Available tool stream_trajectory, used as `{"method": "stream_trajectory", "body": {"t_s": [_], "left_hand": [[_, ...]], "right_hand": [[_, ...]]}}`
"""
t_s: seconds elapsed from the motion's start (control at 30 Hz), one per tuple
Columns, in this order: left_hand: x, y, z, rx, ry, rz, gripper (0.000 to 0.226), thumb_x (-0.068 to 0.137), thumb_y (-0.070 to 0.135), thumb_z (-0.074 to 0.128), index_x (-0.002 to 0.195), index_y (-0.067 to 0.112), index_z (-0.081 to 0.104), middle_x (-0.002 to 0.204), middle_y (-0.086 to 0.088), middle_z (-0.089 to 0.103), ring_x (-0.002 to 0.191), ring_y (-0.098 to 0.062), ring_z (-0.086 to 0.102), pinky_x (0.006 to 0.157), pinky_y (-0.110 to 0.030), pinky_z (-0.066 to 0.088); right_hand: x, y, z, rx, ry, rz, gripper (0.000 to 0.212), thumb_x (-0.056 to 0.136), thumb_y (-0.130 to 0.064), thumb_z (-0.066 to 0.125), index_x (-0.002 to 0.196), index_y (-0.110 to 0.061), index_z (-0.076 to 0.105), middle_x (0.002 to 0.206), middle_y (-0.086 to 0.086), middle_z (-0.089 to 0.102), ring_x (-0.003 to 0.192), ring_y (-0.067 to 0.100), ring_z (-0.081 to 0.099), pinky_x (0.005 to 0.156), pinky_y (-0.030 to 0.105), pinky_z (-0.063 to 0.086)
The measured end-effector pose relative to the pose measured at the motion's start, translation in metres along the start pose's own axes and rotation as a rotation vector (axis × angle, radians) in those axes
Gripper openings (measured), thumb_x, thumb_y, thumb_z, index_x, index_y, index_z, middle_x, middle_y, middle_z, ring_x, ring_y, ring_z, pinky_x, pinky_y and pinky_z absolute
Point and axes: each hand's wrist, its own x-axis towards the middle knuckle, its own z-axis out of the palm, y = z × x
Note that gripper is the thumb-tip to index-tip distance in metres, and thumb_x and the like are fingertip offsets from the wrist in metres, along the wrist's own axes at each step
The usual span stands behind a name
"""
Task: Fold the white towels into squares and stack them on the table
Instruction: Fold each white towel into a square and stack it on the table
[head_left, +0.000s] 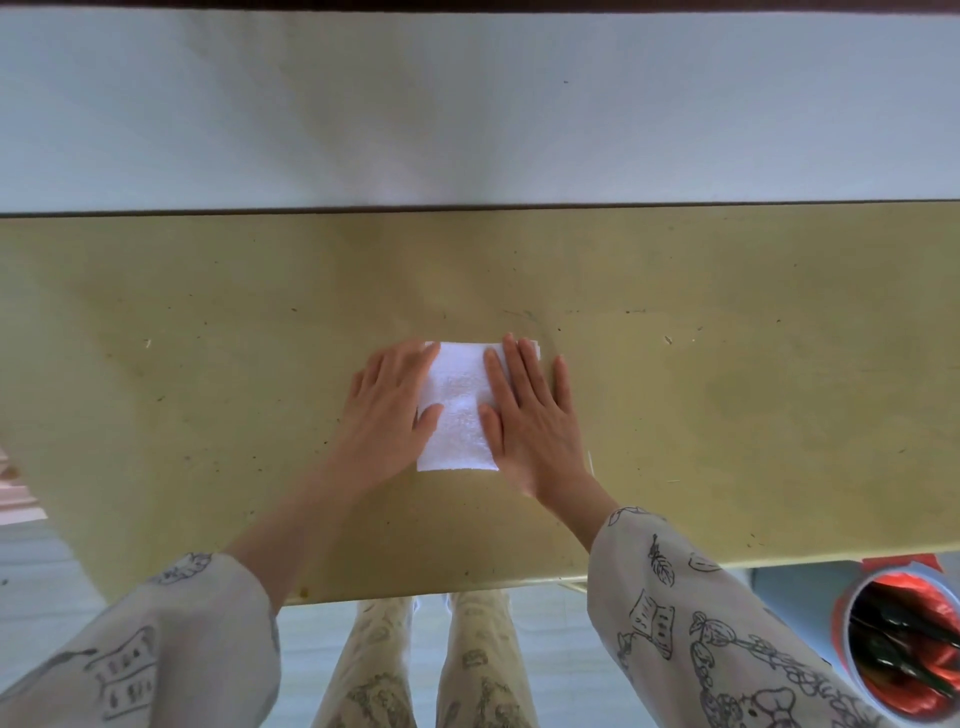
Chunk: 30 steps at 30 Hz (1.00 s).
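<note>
While both flat hands, left hand (387, 410) and right hand (530, 415), press the towel (460, 410), a bin (904, 639), perhaps, stands beside the table (208, 364).

- Table (208, 364): I see a yellowish-green top, scuffed, w/ dark specks & small scratches; far edge runs along a white wall, near edge at my legs.
- Towel (460, 410): white, folded, lies flat on table approx mid-top.
- Left hand (387, 410): flat, fingers straight, on towel's left edge & partly on table.
- Right hand (530, 415): flat, fingers straight, on towel's right edge; outer fingers on table.
</note>
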Motion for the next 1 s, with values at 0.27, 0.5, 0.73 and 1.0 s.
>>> {"method": "stream_trajectory", "body": {"t_s": [0.27, 0.5, 0.73, 1.0], "left_hand": [[0.036, 0.006, -0.005, -0.025, -0.049, -0.179, 0.046, 0.083, 0.031, 0.06, 0.126, 0.02, 0.048, 0.12, -0.003, 0.037, 0.115, -0.025, 0.03, 0.096, -0.031, 0.023], [0.053, 0.003, -0.022, 0.083, -0.257, -0.193, 0.039, 0.08, 0.043, 0.061, 0.114, 0.024, 0.059, 0.108, -0.001, 0.037, 0.116, -0.026, 0.03, 0.098, -0.036, 0.025], [0.066, 0.004, -0.031, 0.295, -0.425, -0.164, 0.045, 0.083, 0.061, 0.046, 0.092, 0.021, 0.066, 0.105, -0.005, 0.039, 0.115, -0.027, 0.032, 0.098, -0.039, 0.025], [0.008, 0.003, 0.015, 0.129, 0.248, 0.203, 0.025, 0.088, 0.015, 0.035, 0.112, 0.011, 0.044, 0.111, -0.01, 0.05, 0.104, -0.025, 0.046, 0.09, -0.035, 0.034]], "right_hand": [[0.001, 0.001, -0.003, -0.003, -0.031, -0.035, 0.055, 0.097, -0.037, 0.016, 0.144, -0.009, 0.023, 0.152, 0.014, 0.027, 0.141, 0.024, 0.015, 0.111, 0.05, 0.014], [0.0, 0.004, -0.006, -0.004, -0.072, -0.089, 0.055, 0.098, -0.037, 0.013, 0.146, -0.009, 0.02, 0.153, 0.013, 0.023, 0.142, 0.023, 0.013, 0.112, 0.05, 0.013], [0.0, 0.007, -0.008, -0.006, -0.115, -0.106, 0.057, 0.099, -0.039, 0.005, 0.146, -0.011, 0.017, 0.154, 0.012, 0.021, 0.143, 0.022, 0.01, 0.112, 0.052, 0.012], [0.0, 0.007, -0.007, 0.012, -0.103, -0.114, 0.055, 0.098, -0.039, 0.015, 0.146, -0.011, 0.016, 0.153, 0.014, 0.022, 0.143, 0.024, 0.009, 0.112, 0.05, 0.01]]}}
